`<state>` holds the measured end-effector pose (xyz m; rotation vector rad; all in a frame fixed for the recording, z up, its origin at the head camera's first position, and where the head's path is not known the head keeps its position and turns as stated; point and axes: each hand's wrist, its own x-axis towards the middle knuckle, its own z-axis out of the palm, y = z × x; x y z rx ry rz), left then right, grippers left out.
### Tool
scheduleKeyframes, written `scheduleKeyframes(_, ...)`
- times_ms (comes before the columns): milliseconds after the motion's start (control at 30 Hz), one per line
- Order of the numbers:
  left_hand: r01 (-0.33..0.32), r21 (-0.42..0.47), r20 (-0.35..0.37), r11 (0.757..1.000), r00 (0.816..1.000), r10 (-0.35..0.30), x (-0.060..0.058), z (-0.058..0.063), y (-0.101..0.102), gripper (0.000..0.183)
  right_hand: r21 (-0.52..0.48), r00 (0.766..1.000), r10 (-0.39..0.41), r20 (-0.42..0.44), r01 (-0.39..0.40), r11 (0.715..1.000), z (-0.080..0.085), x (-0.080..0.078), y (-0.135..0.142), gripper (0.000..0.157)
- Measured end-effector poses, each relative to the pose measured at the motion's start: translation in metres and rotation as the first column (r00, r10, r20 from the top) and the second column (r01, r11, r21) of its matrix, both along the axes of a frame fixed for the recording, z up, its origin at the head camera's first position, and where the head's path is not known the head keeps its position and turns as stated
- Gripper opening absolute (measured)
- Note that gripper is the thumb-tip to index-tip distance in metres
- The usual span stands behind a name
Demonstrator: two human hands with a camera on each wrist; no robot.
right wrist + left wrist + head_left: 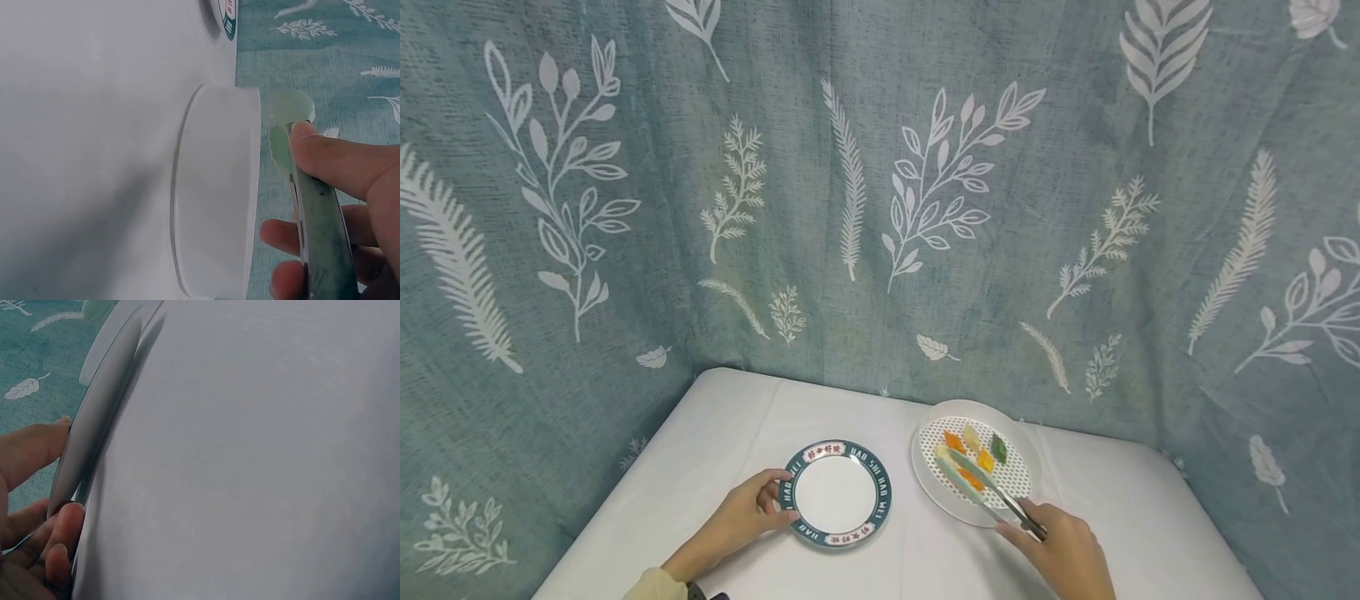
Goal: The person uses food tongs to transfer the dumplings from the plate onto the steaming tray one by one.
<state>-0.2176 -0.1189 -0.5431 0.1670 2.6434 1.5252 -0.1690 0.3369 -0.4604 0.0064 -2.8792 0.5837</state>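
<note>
My left hand [737, 518] grips the left rim of a round plate [882, 493], white with a teal, lettered border. In the left wrist view the plate [100, 419] appears edge-on, thumb on one face and fingertips curled at its lower edge. My right hand [1066, 546] holds metal tongs [1017, 507] with pale green tips, pointing into a white perforated basket [922, 471]. Inside lie orange [953, 441], pale [972, 437], green [998, 448] and yellow [985, 460] food pieces. Another orange piece [972, 478] lies between the tong arms; whether they pinch it, I cannot tell.
Both vessels stand on a white-covered table [700, 433], the basket to the right of the plate. A teal curtain [820, 317] with white leaf prints hangs behind the table and along its sides.
</note>
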Motion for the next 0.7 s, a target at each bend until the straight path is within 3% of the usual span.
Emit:
scheduleKeyframes(167,-0.013,-0.005,0.006,1.000,1.000,0.013,0.000,0.000,0.001,0.070,0.001,1.000,0.017,0.001,-0.017,1.000,-0.003,0.000,-0.007,0.060)
scheduleKeyframes(367,-0.026,-0.016,0.021,1.000,0.999,0.027,-0.001,-0.001,0.001,0.071,0.011,0.997,0.044,-0.059,-0.044,0.999,-0.007,0.002,-0.016,0.055)
scheduleKeyframes(700,-0.022,-0.018,0.019,1.000,1.000,0.022,-0.001,0.001,0.002,0.071,0.011,0.996,0.085,-0.030,-0.085,0.996,-0.014,0.007,-0.038,0.054)
